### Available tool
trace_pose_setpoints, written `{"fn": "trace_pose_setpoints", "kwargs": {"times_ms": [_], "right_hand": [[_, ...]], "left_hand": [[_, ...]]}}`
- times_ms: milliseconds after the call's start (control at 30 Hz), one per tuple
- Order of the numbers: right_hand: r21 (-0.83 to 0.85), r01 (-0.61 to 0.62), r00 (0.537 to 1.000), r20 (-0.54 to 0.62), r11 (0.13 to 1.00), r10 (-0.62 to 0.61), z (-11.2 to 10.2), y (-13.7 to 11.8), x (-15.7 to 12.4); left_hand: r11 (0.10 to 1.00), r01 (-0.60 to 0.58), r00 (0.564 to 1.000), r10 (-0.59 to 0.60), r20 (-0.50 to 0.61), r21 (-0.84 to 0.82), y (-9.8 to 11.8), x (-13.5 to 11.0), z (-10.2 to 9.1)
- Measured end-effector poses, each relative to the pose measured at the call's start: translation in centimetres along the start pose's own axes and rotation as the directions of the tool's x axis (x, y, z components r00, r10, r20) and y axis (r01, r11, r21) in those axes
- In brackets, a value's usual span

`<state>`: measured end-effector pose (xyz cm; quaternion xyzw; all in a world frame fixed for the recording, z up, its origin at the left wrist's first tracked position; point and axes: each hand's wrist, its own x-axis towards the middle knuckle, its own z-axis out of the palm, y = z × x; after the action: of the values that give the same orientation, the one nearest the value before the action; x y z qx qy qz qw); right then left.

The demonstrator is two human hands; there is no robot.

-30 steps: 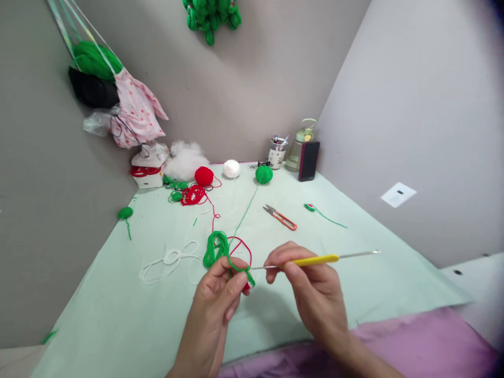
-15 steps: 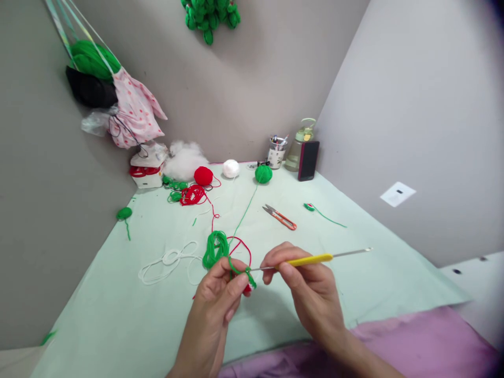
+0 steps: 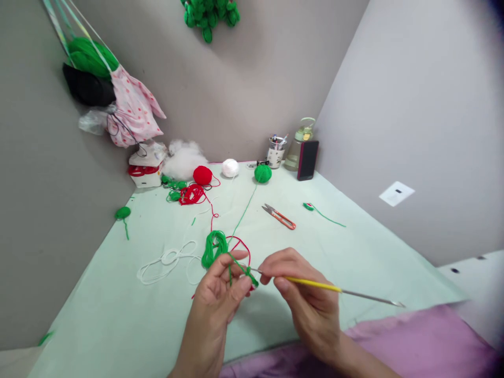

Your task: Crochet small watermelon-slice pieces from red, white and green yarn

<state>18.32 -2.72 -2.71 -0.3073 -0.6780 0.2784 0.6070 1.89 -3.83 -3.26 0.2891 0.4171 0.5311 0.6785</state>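
Between the thumb and fingers of my left hand (image 3: 220, 296) is a small green, red and white crochet piece (image 3: 253, 279), partly covered by the thumb. Green yarn runs over the left index finger. My right hand (image 3: 303, 294) grips a crochet hook (image 3: 315, 284) by its yellow handle, and the hook's near tip meets the green stitches. The metal far end points out to the right. Just beyond my left hand lies a green yarn bundle (image 3: 214, 249), and a strand leads back to a green yarn ball (image 3: 262, 173).
Orange-handled thread snips (image 3: 279, 217) and a small green crochet piece (image 3: 308, 207) with a tail lie farther back. A red yarn ball (image 3: 202, 175), white yarn ball (image 3: 230, 168), white stuffing (image 3: 184, 160), phone (image 3: 307, 160) and bottle (image 3: 293, 153) line the back. Loose white yarn (image 3: 169, 257) lies left.
The crochet hook has turned in my right hand, its far end swinging down and to the right. My left hand still pinches the crochet piece in nearly the same place.
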Motion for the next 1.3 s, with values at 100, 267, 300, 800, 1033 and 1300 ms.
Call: {"fn": "trace_pose_setpoints", "kwargs": {"times_ms": [100,267,300,800,1033,1300], "right_hand": [[0.034,0.011,0.999,0.034,0.999,-0.012,0.0,0.1,0.0],[0.063,-0.008,0.988,0.156,0.998,-0.002,-0.2,0.1,0.3],[0.049,-0.006,0.986,0.169,0.999,-0.002,-0.3,0.1,0.3],[0.494,-0.333,0.938,0.091,0.803,0.333,0.3,1.3,0.4],[0.147,-0.15,0.986,0.09,0.978,0.138,-0.1,0.3,0.1],[-0.302,0.257,0.963,0.16,0.918,-0.216,0.2,0.7,-0.8]], "left_hand": [[0.998,0.003,1.0,-0.002,0.006,-0.061,0.2,-0.1,0.0],[1.0,0.0,1.0,0.001,0.031,-0.025,0.4,-0.3,-0.1],[1.0,-0.008,0.999,0.009,0.041,-0.008,0.3,-0.3,-0.1],[0.996,-0.087,0.996,0.087,0.016,-0.008,1.0,-0.6,0.2],[0.982,-0.17,0.985,0.171,-0.006,0.08,0.6,-0.2,-0.1],[0.992,-0.003,1.0,0.0,-0.021,-0.129,0.2,-0.3,0.4]]}}
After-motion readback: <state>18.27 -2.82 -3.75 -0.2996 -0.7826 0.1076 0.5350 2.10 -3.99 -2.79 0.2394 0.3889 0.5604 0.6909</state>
